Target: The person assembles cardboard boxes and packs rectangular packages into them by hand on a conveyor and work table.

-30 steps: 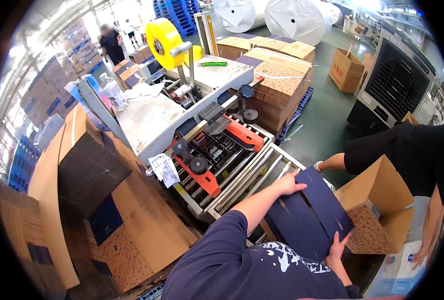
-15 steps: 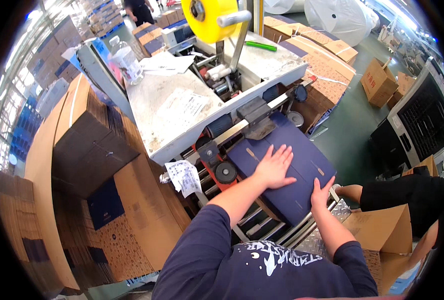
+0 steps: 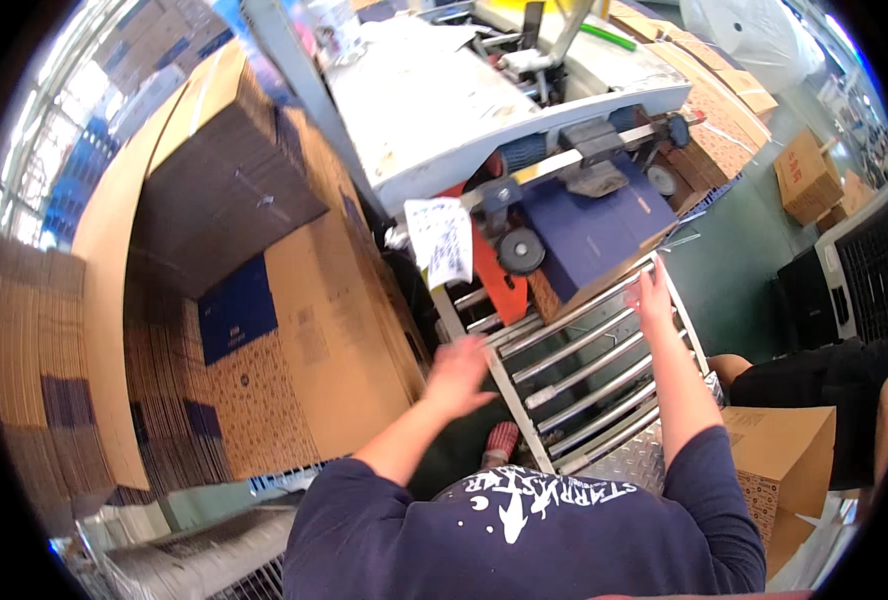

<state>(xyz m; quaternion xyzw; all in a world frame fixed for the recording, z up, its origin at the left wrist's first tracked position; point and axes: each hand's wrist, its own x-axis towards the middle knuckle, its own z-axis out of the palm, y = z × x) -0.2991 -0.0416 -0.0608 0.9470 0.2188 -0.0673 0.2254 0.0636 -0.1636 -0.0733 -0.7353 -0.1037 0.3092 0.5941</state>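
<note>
Right hand (image 3: 652,296) sits flat and open against the near end of the dark blue carton (image 3: 592,236), fingers spread on its lower edge, nothing pinched. That carton sits right of centre in the frame, resting on the roller conveyor (image 3: 574,375) with its far end already under the grey head of the box-sealing machine (image 3: 484,120) in the upper middle. Left hand (image 3: 456,378) hangs in the centre of the frame over the near left rail of the rollers, blurred; it looks loosely open and empty, though the blur makes that hard to call. A black wheel (image 3: 520,250) and an orange guard (image 3: 489,280) flank the carton's left side, and a white printed slip (image 3: 442,240) dangles just left of them. Further out, a big leaning stack of flattened cardboard boxes (image 3: 254,300) fills the left half of the frame. At lower right an open brown carton (image 3: 784,470) stands on the floor, with another person's dark sleeve (image 3: 844,390) just above it at the right edge.
</note>
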